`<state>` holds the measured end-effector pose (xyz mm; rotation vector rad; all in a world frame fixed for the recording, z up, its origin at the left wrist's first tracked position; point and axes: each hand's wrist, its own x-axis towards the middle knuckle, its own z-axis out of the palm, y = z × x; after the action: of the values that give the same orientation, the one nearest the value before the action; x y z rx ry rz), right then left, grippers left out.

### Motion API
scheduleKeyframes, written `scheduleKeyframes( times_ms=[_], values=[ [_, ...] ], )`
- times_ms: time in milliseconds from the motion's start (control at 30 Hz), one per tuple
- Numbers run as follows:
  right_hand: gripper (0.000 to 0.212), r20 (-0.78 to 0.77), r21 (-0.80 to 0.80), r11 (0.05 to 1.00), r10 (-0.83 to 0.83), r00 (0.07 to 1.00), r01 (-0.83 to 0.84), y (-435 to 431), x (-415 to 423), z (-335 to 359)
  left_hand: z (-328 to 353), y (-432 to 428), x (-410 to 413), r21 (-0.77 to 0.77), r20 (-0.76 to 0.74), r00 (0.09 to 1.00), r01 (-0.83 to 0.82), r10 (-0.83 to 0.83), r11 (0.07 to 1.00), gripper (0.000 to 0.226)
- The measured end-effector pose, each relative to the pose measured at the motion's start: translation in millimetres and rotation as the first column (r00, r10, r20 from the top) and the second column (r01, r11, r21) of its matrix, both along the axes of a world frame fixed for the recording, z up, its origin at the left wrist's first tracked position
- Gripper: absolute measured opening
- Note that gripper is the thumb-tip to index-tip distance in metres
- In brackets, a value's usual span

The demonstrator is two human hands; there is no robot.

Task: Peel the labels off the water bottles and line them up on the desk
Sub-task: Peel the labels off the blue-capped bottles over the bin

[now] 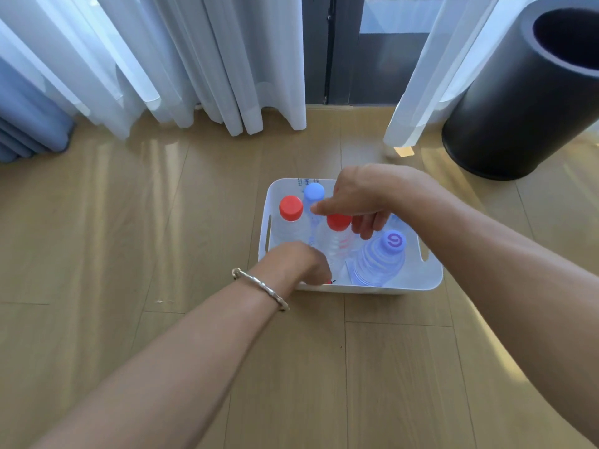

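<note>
Bottles [379, 260] stand upright in a white basket [405, 286] on the floor, likely packed for carrying; the right hand [359, 196] hovers half open over the centre red-capped bottle [338, 222], holding nothing, while the left hand [291, 260] dips into the basket's 7 o'clock corner, its grip hidden.
</note>
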<state>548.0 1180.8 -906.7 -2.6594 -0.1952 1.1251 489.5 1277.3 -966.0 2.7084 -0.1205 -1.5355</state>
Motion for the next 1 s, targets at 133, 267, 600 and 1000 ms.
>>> scheduleKeyframes(
  times_ms=[133,267,600,1000],
  values=[
    [0.042,0.258,0.059,0.995,-0.087,0.962,0.075,-5,11,-1,52,11,24,-0.01,-0.039,0.997,-0.06,0.06,0.998,0.034],
    [0.025,0.524,0.13,0.985,-0.166,0.835,0.114,-12,15,-10,94,20,47,-0.294,0.126,0.931,-0.296,0.344,0.909,0.022],
    [0.04,0.389,-0.012,0.99,-0.127,0.912,0.143,-33,11,-44,45,35,47,-0.353,0.533,0.802,-0.078,0.269,0.932,0.043],
    [0.032,0.576,0.337,0.925,-0.35,0.738,0.176,-39,19,14,54,34,57,-0.608,0.547,0.659,-0.11,0.516,0.786,0.034]
  ],
)
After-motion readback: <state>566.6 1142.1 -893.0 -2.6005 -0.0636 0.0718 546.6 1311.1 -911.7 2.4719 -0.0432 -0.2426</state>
